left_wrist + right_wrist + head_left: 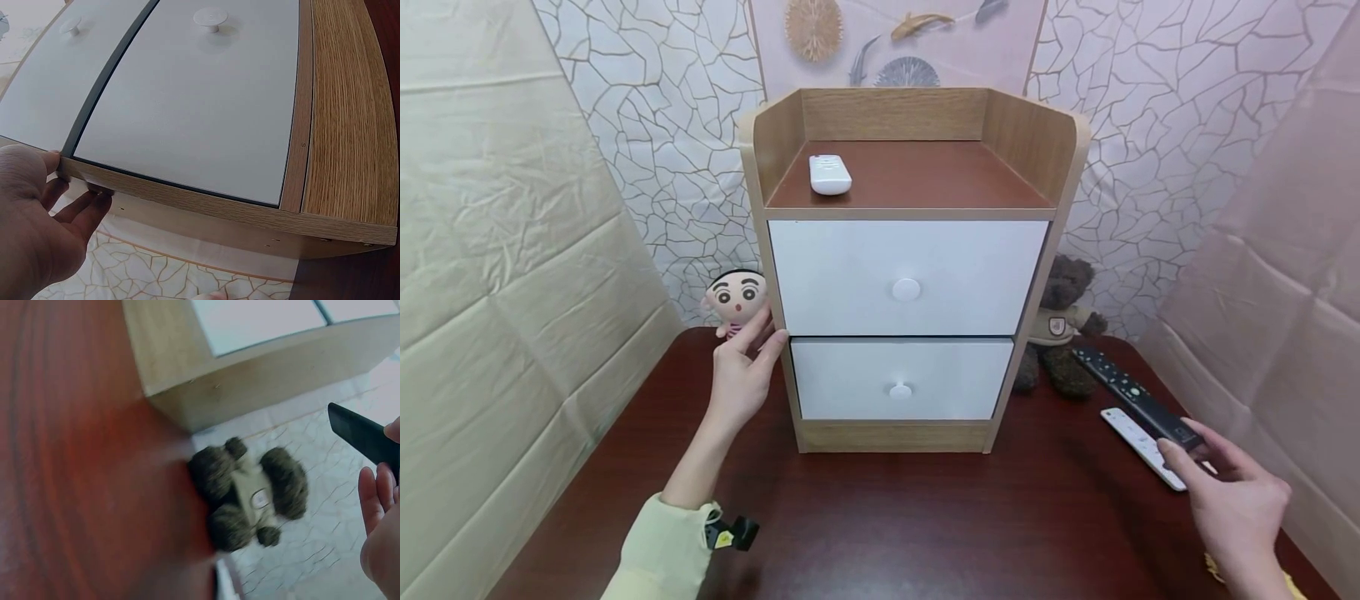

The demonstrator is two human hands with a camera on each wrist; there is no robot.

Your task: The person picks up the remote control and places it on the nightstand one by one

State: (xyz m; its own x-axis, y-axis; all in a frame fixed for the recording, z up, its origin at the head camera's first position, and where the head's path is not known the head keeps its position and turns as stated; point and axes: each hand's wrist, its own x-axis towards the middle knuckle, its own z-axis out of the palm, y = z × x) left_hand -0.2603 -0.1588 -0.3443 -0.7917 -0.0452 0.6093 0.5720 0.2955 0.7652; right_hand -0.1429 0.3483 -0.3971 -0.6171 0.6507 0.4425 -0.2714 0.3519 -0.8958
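Note:
My left hand [741,379] grips the left side edge of a small wooden cabinet [895,437] with two white drawers. In the left wrist view the thumb lies at the front edge and the fingers bend onto the side panel. Both drawers, the upper [842,271] and the lower [842,379], are closed. Over the table's right side, my right hand [1243,504] holds a black remote control [1138,400] by its near end. Below it a white remote control [1138,443] lies on the table, partly covered from the head view. A white handheld device [830,177] rests on the cabinet's top.
A brown teddy bear [1063,310] in a light shirt sits right of the cabinet, partly behind it. To its left is a plush doll [736,300]. All stand on a dark reddish table [880,525], with cloth-like walls [490,283] at the sides.

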